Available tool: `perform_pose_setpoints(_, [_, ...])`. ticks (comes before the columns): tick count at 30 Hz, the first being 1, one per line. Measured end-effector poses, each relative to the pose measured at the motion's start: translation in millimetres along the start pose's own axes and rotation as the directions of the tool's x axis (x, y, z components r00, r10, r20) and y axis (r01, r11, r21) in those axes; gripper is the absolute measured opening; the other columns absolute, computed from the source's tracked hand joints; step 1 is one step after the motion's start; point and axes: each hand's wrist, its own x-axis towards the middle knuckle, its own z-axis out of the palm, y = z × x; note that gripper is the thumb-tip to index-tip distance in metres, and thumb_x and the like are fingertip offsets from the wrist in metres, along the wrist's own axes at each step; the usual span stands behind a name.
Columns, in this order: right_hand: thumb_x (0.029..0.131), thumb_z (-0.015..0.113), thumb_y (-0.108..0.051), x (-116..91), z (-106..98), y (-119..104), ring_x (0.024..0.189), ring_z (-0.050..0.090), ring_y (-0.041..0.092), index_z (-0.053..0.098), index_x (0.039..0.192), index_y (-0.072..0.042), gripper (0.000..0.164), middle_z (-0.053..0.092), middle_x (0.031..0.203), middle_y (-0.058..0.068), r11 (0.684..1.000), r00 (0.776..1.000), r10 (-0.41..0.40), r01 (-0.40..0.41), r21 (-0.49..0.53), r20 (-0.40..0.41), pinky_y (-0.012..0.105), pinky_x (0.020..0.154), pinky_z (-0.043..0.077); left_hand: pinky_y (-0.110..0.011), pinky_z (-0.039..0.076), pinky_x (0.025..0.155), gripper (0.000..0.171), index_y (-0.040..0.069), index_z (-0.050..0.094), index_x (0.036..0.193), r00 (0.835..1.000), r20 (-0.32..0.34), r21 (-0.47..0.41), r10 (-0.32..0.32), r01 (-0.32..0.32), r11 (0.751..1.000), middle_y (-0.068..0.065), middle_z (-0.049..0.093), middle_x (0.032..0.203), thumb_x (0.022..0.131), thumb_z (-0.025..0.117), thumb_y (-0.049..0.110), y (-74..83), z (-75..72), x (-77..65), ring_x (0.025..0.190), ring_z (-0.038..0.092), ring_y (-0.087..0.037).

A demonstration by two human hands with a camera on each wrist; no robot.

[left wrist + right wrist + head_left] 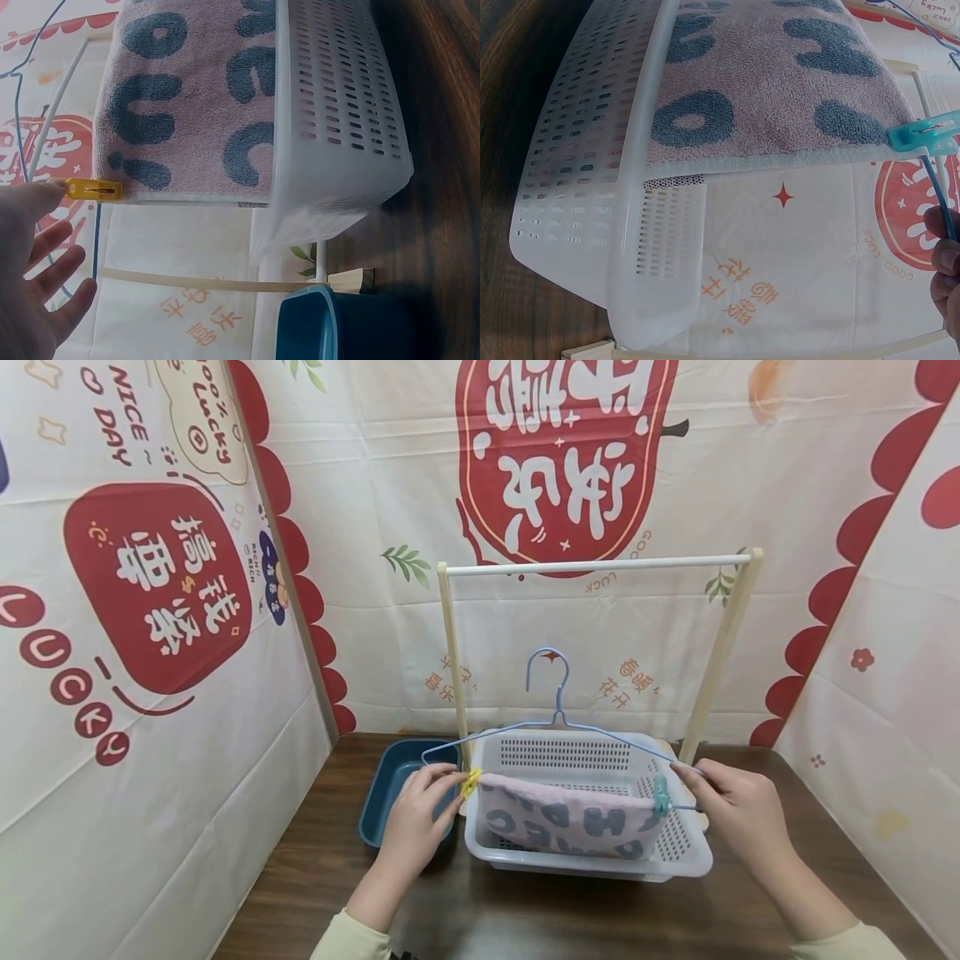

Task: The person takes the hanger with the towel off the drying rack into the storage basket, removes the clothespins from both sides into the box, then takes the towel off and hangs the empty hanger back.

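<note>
A pink towel [566,818] with grey letters hangs folded over the lower bar of a blue wire clothes hanger [559,703]. My left hand [414,817] pinches a yellow clothespin [94,189] at the towel's left corner; the other fingers spread apart in the left wrist view. A teal clothespin [926,133] clips the towel's right corner to the bar. My right hand [746,810] grips the hanger's right end, just beyond that clothespin. The towel's lower part reaches down into a white perforated basket [585,865].
Behind the basket stands a rack with wooden posts [720,652] and a white top rail [592,565]. A dark blue basin [372,810] sits left of the basket on the brown wooden table [300,860]. Printed cloth [375,468] encloses the back and sides.
</note>
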Motion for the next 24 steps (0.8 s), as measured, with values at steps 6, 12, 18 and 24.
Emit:
perform_pose_setpoints(6, [0.084, 0.075, -0.013, -0.6, -0.4, -0.7, 0.049, 0.028, -0.005, 0.046, 0.061, -0.026, 0.040, 0.029, 0.051, -0.020, 1.000, 1.000, 0.020, -0.020, -0.002, 0.003, 0.017, 0.042, 0.019, -0.038, 0.052, 0.086, 0.038, 0.015, 0.072, 0.114, 0.998, 0.017, 0.013, 0.068, -0.068, 0.998, -0.004, 0.063, 0.116, 0.078, 0.083, 0.011, -1.5, 0.0, -1.2, 0.106, 0.057, -0.018])
perform_pose_setpoints(12, [0.084, 0.076, -0.014, -1.0, 2.2, -0.5, 0.049, 0.031, -0.001, 0.048, 0.062, -0.025, 0.037, 0.030, 0.052, -0.020, 0.999, 0.999, 0.031, -0.031, -0.008, 0.016, 0.018, 0.043, 0.020, -0.038, 0.052, 0.084, 0.042, 0.011, 0.073, 0.109, 0.984, -0.015, 0.105, 0.178, -0.175, 0.979, -0.004, 0.065, 0.111, 0.070, 0.088, 0.011, -2.9, 1.6, -1.5, 0.101, 0.059, -0.020])
perform_pose_setpoints(18, [0.084, 0.076, -0.015, -2.0, 5.2, 1.3, 0.049, 0.034, 0.002, 0.049, 0.063, -0.025, 0.035, 0.032, 0.051, -0.020, 0.999, 0.999, 0.024, -0.023, -0.022, 0.029, 0.019, 0.044, 0.022, -0.037, 0.053, 0.082, 0.038, 0.008, 0.072, 0.104, 0.969, -0.014, 0.125, 0.246, -0.243, 0.962, -0.004, 0.067, 0.107, 0.069, 0.088, 0.009, -3.5, 3.1, -3.6, 0.098, 0.060, -0.020])
perform_pose_setpoints(24, [0.085, 0.075, -0.013, -5.1, 6.2, 0.2, 0.051, 0.037, 0.003, 0.061, 0.068, -0.018, 0.022, 0.039, 0.052, -0.017, 0.997, 0.996, 0.064, -0.061, -0.051, 0.067, 0.020, 0.046, 0.025, -0.038, 0.052, 0.082, 0.031, 0.007, 0.071, 0.098, 0.960, 0.003, 0.121, 0.279, -0.278, 0.953, -0.002, 0.069, 0.102, 0.070, 0.087, 0.008, -3.6, 3.5, -3.5, 0.097, 0.061, -0.020])
